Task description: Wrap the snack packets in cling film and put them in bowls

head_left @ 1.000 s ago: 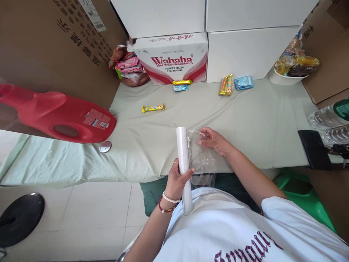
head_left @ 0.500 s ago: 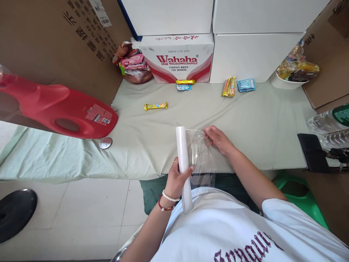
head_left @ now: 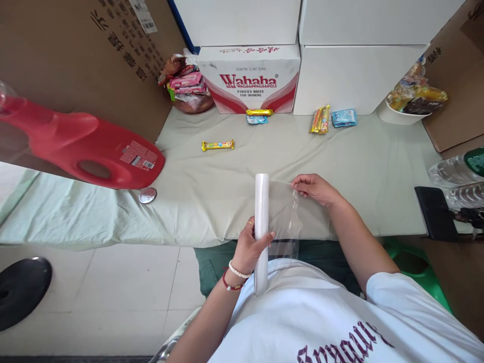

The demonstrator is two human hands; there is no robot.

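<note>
Right hand point(head_left: 314, 188) and roll point(head_left: 261, 205) farther right

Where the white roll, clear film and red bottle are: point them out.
White roll point(head_left: 261, 206), head view, upper part of its side.
Clear film point(head_left: 284, 217), head view, middle of its sheet.
Red bottle point(head_left: 81, 138), head view, body above the handle opening.

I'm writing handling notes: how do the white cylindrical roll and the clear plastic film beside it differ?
The white cylindrical roll looks opaque; the clear plastic film lets the pale green cloth show through. The roll is straight and smooth; the film is a thin, creased sheet. The left hand wraps around the roll, while the right hand pinches the film's upper corner. Both are held in hand.
</note>
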